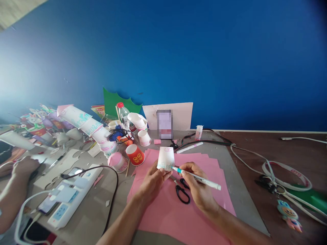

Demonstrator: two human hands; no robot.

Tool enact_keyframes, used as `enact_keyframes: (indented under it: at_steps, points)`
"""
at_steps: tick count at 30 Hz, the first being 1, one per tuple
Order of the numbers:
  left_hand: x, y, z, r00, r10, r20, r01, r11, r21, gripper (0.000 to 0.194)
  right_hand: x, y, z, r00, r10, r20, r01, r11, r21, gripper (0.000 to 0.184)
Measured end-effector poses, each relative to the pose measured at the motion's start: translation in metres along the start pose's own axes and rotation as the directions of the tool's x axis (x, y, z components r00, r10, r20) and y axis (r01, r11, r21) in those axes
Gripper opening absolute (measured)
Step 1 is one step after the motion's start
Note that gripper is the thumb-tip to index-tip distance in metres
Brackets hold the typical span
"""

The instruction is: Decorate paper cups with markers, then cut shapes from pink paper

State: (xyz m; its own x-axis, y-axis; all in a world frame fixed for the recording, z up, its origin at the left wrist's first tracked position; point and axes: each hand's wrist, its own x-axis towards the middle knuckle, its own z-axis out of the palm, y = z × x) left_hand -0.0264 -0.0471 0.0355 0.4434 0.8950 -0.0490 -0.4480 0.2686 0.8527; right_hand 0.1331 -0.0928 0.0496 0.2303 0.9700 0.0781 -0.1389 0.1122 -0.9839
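A white paper cup (pixel 166 157), upside down, is held up by my left hand (pixel 153 178), whose fingers close around its lower edge. Teal scribbles run along that edge, and a small pink outline shows near the top. In my right hand (pixel 198 185) is a white marker (pixel 201 179) with a teal collar, its tip at the cup's lower right side. Pink paper sheets (pixel 163 214) lie under both hands. Black-handled scissors (pixel 182 194) rest on the paper, partly hidden behind my right hand.
To the left stand a red paper cup (pixel 135 155), a leaning stack of decorated cups (pixel 94 127) and a power strip (pixel 74 195) with cables. A capped marker (pixel 189 147) lies behind the paper. Another person's hand (pixel 25 166) is at far left. A keychain (pixel 287 209) lies right.
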Motion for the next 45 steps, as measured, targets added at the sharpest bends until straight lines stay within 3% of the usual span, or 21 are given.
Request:
enact_keyframes:
  at_steps: [20,34,45]
  points:
    - [0.0006,-0.0013,-0.0024,1.000,0.001,0.000,-0.001,1.000,0.002,0.045,0.0003,-0.0045,0.0010,1.000,-0.017,-0.013,0.017,1.000,0.002,0.019]
    - [-0.0001,0.0005,0.0008,1.000,0.006,0.007,-0.006,1.000,-0.021,0.046,0.0032,-0.0018,-0.0030,0.998,0.055,-0.041,-0.052,0.996,0.078,0.011]
    - [-0.0005,0.0011,0.0003,1.000,-0.008,-0.008,0.008,1.000,-0.012,0.047,0.0054,0.0011,-0.0033,0.998,0.009,-0.057,-0.008,1.000,0.021,0.010]
